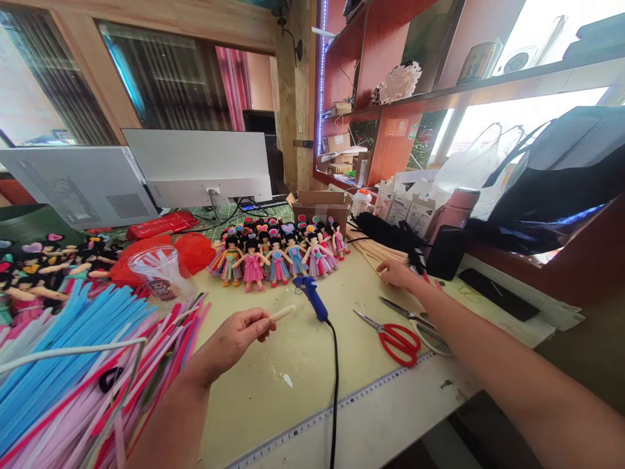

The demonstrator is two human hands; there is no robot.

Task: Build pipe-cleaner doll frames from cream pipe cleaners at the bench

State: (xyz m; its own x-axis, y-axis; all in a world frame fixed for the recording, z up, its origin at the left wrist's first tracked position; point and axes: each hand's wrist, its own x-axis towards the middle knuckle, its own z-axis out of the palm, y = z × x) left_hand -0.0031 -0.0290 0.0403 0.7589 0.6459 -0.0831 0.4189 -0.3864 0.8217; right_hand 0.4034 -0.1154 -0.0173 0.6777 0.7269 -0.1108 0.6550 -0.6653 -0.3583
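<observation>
My left hand (244, 333) pinches a short cream-coloured piece of pipe cleaner (282, 314) between thumb and fingers, above the table. Farther off to the right, my right hand (396, 275) has its fingers closed at the near ends of a bundle of long beige pipe cleaners (374, 251); how many it grips is hidden. Between the hands lies a blue glue gun (312, 298), its black cord running to the table's front edge. Red-handled scissors (398, 342) and a second, pale-handled pair of scissors (430, 329) rest below my right forearm.
Small pipe-cleaner dolls (276, 260) stand in rows at the back. Blue and pink pipe cleaners (97, 345) heap up at the left, near a plastic cup (161, 273). A ruler strip (312, 423) marks the front edge. A black phone (498, 294) lies right; monitors (200, 169) stand behind.
</observation>
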